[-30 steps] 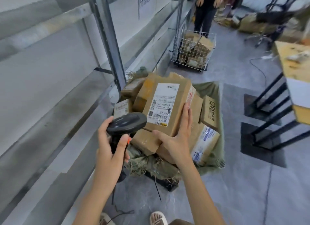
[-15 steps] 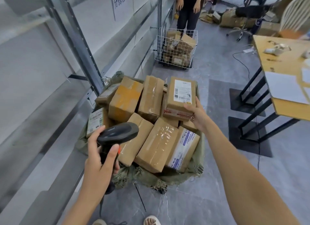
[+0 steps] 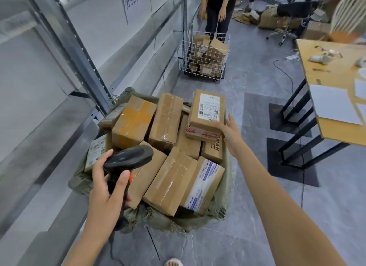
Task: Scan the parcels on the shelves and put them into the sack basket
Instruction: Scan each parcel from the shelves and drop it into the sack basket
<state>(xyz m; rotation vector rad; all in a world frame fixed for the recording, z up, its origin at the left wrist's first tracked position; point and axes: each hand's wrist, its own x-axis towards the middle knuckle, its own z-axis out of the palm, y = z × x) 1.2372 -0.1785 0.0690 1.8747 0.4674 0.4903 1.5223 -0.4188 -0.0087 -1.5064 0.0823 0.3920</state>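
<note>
A green sack basket (image 3: 227, 188) stands on the floor, piled with several brown cardboard parcels. On top at its far right lies a parcel with a white shipping label (image 3: 208, 111), label up. My right hand (image 3: 230, 135) is at that parcel's near right corner, fingers straight, thumb touching its edge. My left hand (image 3: 107, 190) grips the handle of a black barcode scanner (image 3: 128, 156) above the sack's near left side, its head turned toward the parcels.
Grey metal shelves with an upright post (image 3: 79, 57) run along the left. A white wire cart of parcels (image 3: 205, 57) stands further down the aisle, a person (image 3: 217, 8) behind it. A wooden table on black legs (image 3: 336, 83) is at right.
My right hand carried the labelled parcel from in front of the scanner to the far right of the pile and laid it down; its fingers have now straightened. The scanner hand stayed put.
</note>
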